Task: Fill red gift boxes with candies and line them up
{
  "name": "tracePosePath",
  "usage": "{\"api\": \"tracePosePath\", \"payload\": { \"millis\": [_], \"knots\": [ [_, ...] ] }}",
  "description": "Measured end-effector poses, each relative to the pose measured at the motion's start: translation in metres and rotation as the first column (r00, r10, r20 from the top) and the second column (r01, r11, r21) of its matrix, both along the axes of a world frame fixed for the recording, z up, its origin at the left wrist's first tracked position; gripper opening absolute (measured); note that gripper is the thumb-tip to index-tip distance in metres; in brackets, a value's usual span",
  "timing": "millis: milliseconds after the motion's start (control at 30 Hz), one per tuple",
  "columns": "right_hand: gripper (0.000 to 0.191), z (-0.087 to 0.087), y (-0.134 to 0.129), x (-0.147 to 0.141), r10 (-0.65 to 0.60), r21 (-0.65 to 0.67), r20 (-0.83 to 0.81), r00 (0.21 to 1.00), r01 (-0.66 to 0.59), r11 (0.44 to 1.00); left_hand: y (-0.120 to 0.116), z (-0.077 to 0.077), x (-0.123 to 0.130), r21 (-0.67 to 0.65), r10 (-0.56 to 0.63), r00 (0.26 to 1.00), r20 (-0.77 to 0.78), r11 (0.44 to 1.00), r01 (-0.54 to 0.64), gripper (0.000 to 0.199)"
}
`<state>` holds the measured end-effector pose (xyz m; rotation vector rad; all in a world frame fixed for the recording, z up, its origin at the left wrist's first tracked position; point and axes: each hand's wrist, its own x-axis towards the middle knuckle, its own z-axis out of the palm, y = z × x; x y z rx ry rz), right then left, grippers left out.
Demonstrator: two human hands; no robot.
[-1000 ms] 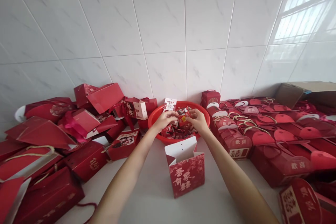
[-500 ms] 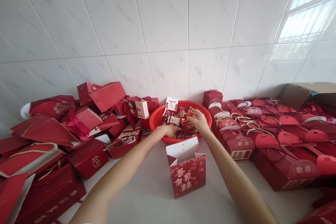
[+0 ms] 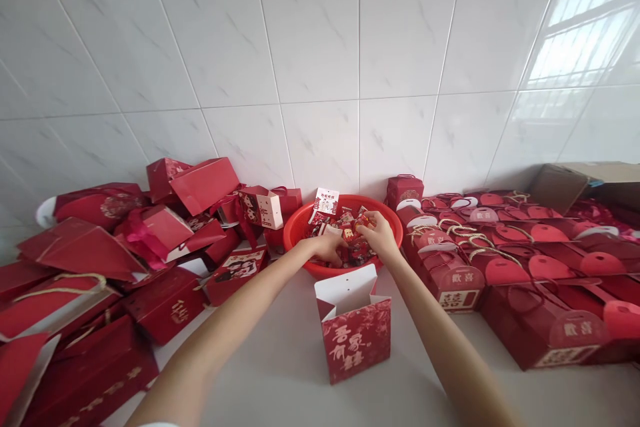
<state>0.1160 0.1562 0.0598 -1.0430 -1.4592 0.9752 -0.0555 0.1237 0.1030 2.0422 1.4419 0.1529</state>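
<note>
Both my hands reach into a red plastic basket by the wall, full of small wrapped candies. My left hand is down among the wrappers on the left side, fingers curled; whether it grips one is hidden. On the right side, my right hand has thumb and fingers bent together at a red-wrapped candy. A white printed card stands up at the basket's back. In front, between my forearms, an open red paper gift box with white lettering stands upright, its white flap raised.
Red gift boxes lie heaped on the left. On the right, rows of closed red boxes with cord handles stand close together. A brown cardboard box is at far right, against the tiled wall.
My left hand has shifted slightly to the right over the candies, with more of its fingers showing. My right hand has moved a little within the basket. The gift box stands in place.
</note>
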Motion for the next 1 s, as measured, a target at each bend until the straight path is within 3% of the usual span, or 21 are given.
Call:
{"api": "tracePosePath", "payload": {
  "millis": [133,267,367,500,667,833,1000],
  "knots": [
    [0.031,0.007,-0.004,0.0,-0.027,0.015,-0.029,0.999,0.028,1.0,0.006,0.0,-0.007,0.123,0.095,0.963,0.251,0.984,-0.129,0.013],
    [0.022,0.01,-0.003,0.0,-0.002,-0.029,-0.109,0.994,-0.001,1.0,0.009,0.0,-0.013,0.193,0.192,0.851,0.49,0.928,-0.32,0.025],
    [0.022,0.012,-0.004,0.0,0.075,-0.068,-0.132,0.988,-0.084,0.994,0.007,0.001,-0.014,0.189,0.202,0.781,0.591,0.907,-0.377,0.037],
    [0.021,0.018,-0.011,0.001,0.202,-0.114,-0.147,0.968,-0.22,0.969,0.006,0.003,-0.011,0.179,0.17,0.754,0.635,0.916,-0.358,0.036],
    [0.03,0.024,-0.019,0.004,0.346,-0.148,-0.167,0.923,-0.37,0.917,0.002,0.007,-0.007,0.125,0.148,0.776,0.613,0.952,-0.28,0.038],
    [0.049,0.022,-0.015,0.004,0.392,-0.142,-0.147,0.908,-0.411,0.9,-0.003,0.01,-0.005,0.13,0.101,0.809,0.579,0.968,-0.215,0.041],
    [0.043,0.017,-0.011,0.003,0.413,-0.128,-0.141,0.9,-0.431,0.893,-0.001,0.006,-0.006,0.18,0.064,0.817,0.573,0.963,-0.202,0.042]
  ]
}}
